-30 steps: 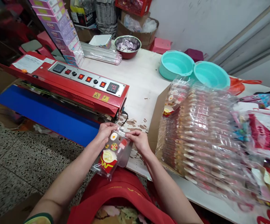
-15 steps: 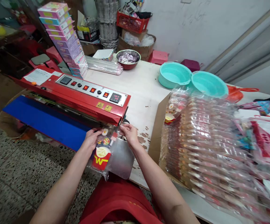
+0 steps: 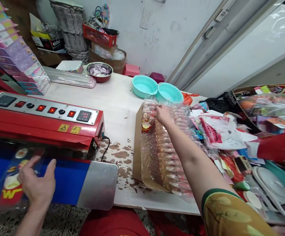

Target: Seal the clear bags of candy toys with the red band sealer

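My left hand (image 3: pixel 37 182) is open, thumb apart from the fingers, at a clear plastic packet (image 3: pixel 12 186) with a red and yellow fries picture. That packet lies on the blue belt (image 3: pixel 63 178), its top edge at the red sealing machine (image 3: pixel 34 123). Over at the cardboard box (image 3: pixel 138 154), my right hand (image 3: pixel 162 114) has its fingers closed at the top of the end packet (image 3: pixel 146 123), which shows the same fries picture. My fingertips there are partly hidden. More filled packets (image 3: pixel 169 157) stand in a tight row in the box.
A metal plate (image 3: pixel 100 183) extends from the belt's end. Two turquoise basins (image 3: pixel 144 86) stand behind the box. A steel bowl of small sachets (image 3: pixel 99 70) and stacked boxes (image 3: pixel 16 52) are farther left. Bags and a white scale (image 3: pixel 275 186) crowd the right.
My left hand has moved left along the belt with the packet. My right hand has left the machine's end and reached the packets in the box. The view has swung right.
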### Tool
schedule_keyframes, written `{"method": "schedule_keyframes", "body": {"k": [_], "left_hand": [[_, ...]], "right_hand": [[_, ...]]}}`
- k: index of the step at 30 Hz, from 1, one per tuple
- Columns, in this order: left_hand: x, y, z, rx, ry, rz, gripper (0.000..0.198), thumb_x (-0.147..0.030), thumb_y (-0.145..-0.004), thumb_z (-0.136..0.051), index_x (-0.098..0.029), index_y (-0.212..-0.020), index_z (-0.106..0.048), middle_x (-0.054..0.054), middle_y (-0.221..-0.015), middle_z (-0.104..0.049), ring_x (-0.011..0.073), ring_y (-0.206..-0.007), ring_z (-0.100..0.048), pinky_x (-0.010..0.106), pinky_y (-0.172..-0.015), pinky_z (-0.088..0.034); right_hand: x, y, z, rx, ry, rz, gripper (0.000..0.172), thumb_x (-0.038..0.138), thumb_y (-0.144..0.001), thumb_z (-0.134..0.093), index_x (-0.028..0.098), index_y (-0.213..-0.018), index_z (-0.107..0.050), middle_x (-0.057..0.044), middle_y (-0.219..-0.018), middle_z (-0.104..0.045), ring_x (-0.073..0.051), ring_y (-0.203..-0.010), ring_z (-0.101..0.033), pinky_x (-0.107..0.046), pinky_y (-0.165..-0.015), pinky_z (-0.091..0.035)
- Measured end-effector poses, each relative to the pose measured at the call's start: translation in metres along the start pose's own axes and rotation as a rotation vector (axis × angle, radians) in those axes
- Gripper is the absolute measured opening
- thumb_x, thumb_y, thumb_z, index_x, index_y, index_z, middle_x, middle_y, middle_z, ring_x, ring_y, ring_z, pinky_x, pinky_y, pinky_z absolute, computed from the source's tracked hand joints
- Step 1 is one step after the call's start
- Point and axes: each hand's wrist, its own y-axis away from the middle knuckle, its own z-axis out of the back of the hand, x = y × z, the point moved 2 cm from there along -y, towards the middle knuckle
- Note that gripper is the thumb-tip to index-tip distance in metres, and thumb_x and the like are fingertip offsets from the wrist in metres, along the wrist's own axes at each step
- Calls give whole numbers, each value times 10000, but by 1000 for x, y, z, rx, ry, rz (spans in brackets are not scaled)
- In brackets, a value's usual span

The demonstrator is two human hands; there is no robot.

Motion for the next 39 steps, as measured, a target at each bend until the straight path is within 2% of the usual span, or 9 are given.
{"method": "schedule_keyframes", "body": {"k": [3, 6, 11, 16, 21, 25, 32, 35, 39], "left_hand": [[-22, 29, -3, 47, 26, -106, 370, -477, -787, -603, -205, -1037, -611, 96, -1160, -630, 301, -1140, -549, 467, -1037, -389], [-32, 51, -8, 138, 65, -116, 329, -465, -810, -578, -185, -975, -628, 111, -1134, -637, 279, -1108, -565, 429, -1019, -404], [-62, 80, -23, 431, 293, 10, 294, -451, -820, -581, -223, -999, -627, 60, -1048, -662, 225, -985, -613, 358, -938, -459], [-135, 87, -41, 738, 523, 27, 392, -395, -771, -675, -239, -1123, -603, 64, -1156, -659, 224, -1078, -604, 347, -962, -450], [-188, 73, -48, 1069, 695, 70, 746, -334, -623, -815, -229, -1298, -513, 108, -1326, -568, 265, -1222, -528, 367, -1021, -414], [-177, 73, -49, 1352, 785, 293, 611, -282, -650, -782, -190, -1205, -544, 110, -1123, -661, 237, -1001, -638, 322, -800, -509], [-120, 78, -43, 1281, 728, 516, 422, -283, -604, -797, -148, -947, -591, 51, -840, -680, 163, -742, -637, 263, -670, -478], [-103, 76, -45, 1283, 658, 480, 459, -306, -596, -802, -159, -970, -580, 29, -784, -665, 150, -675, -615, 261, -639, -462], [-89, 73, -48, 1196, 499, 328, 477, -311, -576, -808, -200, -985, -588, -25, -698, -610, 145, -643, -578, 235, -586, -423]], "right_hand": [[-6, -8, -4, 65, -12, 63, 115, 174, -749, -668, 155, -856, -708, -160, -1098, -597, -318, -1098, -519, -421, -910, -442], [-4, 1, 12, 34, -229, 122, 83, 221, -738, -704, 143, -712, -692, -154, -1066, -649, -286, -1038, -586, -411, -912, -456], [1, 51, 93, -212, -682, 105, 193, 363, -743, -722, 172, -716, -707, -75, -839, -729, -221, -799, -677, -378, -772, -522], [16, 110, 155, -299, -916, -59, 184, 364, -676, -797, 196, -717, -733, -62, -805, -748, -228, -777, -701, -387, -757, -556], [64, 156, 116, -18, -1226, -210, 234, 398, -629, -831, 195, -672, -724, -54, -685, -730, -187, -615, -667, -319, -593, -549], [120, 192, 63, 189, -1431, -321, 217, 393, -618, -834, 207, -657, -729, -49, -709, -732, -175, -636, -656, -306, -622, -539], [177, 229, 13, 572, -1566, -377, 368, 546, -631, -784, 186, -692, -739, -90, -971, -731, -231, -850, -668, -350, -742, -562], [183, 228, 2, 811, -1640, -390, 424, 586, -662, -744, 176, -773, -747, -90, -1089, -700, -201, -835, -665, -314, -703, -570], [185, 222, -11, 1020, -1638, -420, 382, 491, -610, -814, 174, -808, -734, -67, -904, -722, -176, -753, -663, -302, -672, -573]]}}
